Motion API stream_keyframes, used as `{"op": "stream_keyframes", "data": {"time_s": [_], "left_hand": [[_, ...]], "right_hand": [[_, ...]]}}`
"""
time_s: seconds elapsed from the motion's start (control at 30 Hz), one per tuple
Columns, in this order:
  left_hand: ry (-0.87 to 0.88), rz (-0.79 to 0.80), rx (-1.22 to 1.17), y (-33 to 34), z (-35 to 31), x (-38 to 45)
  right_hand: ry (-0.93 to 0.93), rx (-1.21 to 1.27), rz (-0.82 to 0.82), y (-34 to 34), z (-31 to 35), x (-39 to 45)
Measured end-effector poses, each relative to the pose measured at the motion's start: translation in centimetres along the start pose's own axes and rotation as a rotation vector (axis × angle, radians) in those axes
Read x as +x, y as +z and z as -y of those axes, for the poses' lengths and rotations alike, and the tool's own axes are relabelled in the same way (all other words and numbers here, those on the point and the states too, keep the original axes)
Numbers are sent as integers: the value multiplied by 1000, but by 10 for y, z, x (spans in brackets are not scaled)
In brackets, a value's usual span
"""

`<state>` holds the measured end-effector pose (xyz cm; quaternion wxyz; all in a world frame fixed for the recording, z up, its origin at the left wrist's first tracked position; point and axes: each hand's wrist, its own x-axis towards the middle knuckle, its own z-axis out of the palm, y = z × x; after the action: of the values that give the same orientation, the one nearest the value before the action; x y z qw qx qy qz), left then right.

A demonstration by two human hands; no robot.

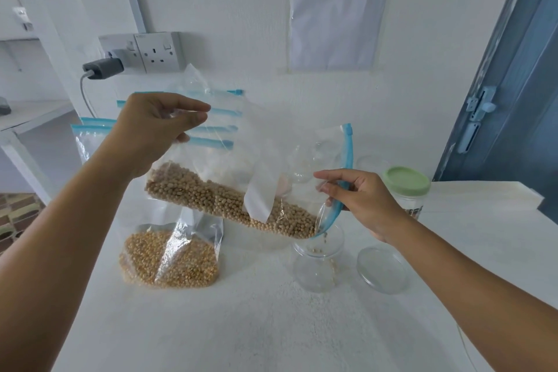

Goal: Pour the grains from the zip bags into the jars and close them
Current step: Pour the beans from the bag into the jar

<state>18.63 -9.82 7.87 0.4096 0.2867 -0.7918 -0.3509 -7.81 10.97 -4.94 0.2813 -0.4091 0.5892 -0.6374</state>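
A clear zip bag of pale beans [229,199] hangs tilted above the table, its blue zip mouth pointing down to the right. My left hand [157,130] pinches the bag's raised bottom corner. My right hand [359,199] pinches the blue zip edge at the mouth. A few beans are dropping into an open clear jar [318,263] right under the mouth. The jar's clear lid [382,269] lies flat beside it on the right. A second bag of yellow grains [169,260] lies on the table to the left.
A jar with a green lid [407,187] stands at the back right on the white table [271,326]. Several empty blue-zip bags [211,118] lean on the wall behind. A wall socket with a plugged charger [104,68] is at the back left; a blue door [519,100] is on the right.
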Motion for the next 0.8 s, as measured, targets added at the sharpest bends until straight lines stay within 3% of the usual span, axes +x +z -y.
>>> {"op": "stream_keyframes", "data": {"time_s": [0.8], "left_hand": [[55,-38,17,7,0,5]], "right_hand": [[16,-56,-30,3,-7,3]]}}
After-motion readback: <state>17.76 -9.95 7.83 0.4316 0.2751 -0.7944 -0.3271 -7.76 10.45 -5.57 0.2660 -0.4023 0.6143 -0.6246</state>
